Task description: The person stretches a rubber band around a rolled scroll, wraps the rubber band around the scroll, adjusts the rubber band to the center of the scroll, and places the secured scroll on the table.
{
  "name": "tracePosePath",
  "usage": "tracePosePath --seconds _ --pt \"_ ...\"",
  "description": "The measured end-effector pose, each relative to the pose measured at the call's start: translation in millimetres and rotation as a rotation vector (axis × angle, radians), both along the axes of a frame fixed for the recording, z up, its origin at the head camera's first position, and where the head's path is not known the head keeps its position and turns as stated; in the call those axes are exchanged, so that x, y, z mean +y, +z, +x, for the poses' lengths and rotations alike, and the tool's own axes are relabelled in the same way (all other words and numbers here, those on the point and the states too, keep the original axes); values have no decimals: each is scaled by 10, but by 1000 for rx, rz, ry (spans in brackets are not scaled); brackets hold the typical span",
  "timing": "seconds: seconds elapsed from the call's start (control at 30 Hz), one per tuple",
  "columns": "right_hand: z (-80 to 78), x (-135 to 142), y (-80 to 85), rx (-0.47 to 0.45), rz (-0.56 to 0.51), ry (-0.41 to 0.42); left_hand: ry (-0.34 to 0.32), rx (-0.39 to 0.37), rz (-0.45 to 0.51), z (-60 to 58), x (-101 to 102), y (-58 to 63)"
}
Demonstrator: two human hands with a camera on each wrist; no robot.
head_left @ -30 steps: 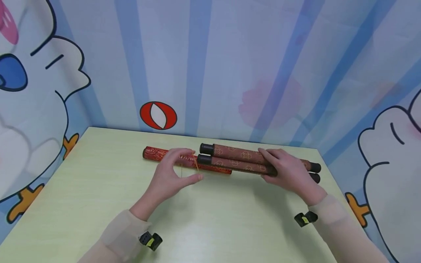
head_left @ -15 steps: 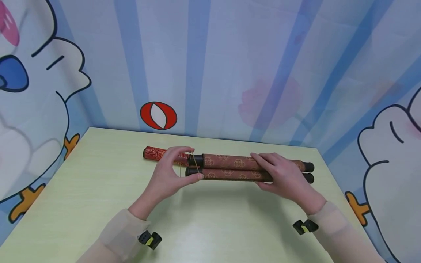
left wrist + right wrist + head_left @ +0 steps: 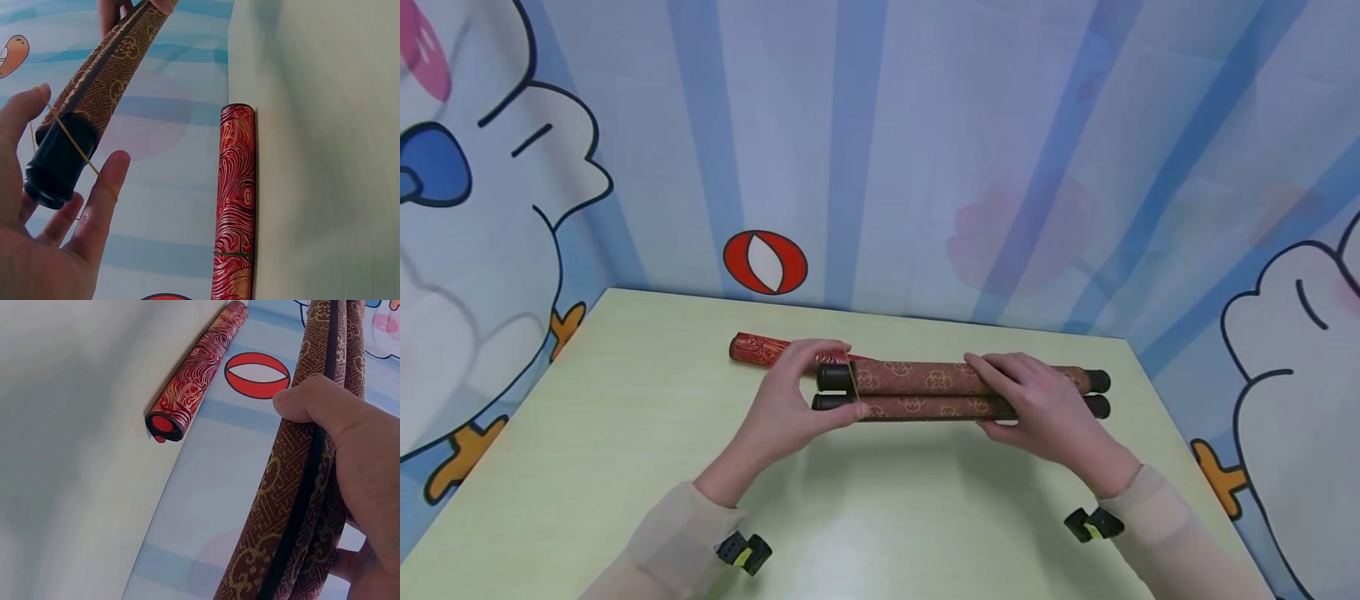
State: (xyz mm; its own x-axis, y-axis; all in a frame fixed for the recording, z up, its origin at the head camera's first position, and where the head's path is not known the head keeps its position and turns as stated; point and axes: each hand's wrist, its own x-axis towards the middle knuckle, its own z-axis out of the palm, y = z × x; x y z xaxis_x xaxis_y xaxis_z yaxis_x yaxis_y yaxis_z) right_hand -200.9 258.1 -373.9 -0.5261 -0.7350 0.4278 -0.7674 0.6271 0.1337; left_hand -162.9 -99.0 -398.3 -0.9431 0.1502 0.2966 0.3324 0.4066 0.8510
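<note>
A brown patterned scroll [image 3: 917, 381], rolled onto two rods with black end knobs [image 3: 53, 172], is held above the table. My right hand [image 3: 1041, 408] grips it right of the middle, thumb on the near side and fingers over the far side. My left hand [image 3: 775, 412] is at its left end, thumb and fingers spread apart. A thin yellow rubber band [image 3: 77, 147] stretches between those fingertips, and the left knobs pass through it. Behind the left hand a red patterned roll [image 3: 756, 350] lies on the table; a thin dark band [image 3: 232, 254] crosses it.
The pale table [image 3: 880, 517] ends at a blue-and-white striped backdrop [image 3: 910, 150] with cartoon prints. A small black device [image 3: 744, 552] is on the left wrist, and another black device [image 3: 1094, 524] is on the right wrist.
My right hand has brought the brown scroll left and a little nearer, so its left knobs now sit within the stretched rubber band. The left hand has stayed almost still.
</note>
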Motion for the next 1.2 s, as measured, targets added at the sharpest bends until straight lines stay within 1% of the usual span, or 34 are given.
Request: tracePosePath --seconds 0.2,0.43,0.53,0.6,0.67,0.8,0.9,1.07,1.2 --pt "17 -14 -2 7 -17 8 -23 -39 26 14 11 9" --pt "28 -11 -12 18 -14 15 -42 -40 37 32 32 37" --pt "33 -11 -11 28 -13 15 -48 -40 34 33 33 31" --pt "38 -10 -7 37 -10 13 -58 -54 43 32 28 16" --pt "43 -9 -6 47 -9 14 -79 -86 72 33 22 -2" --pt "48 -9 -18 75 -4 21 -136 -223 189 37 22 -27" --pt "49 -13 -34 93 -7 28 -158 -308 269 39 27 -44" --pt "55 -19 -63 111 -19 32 -195 -366 372 38 14 -62" --pt "67 -19 -85 107 -35 38 -228 -416 442 41 -11 -76"
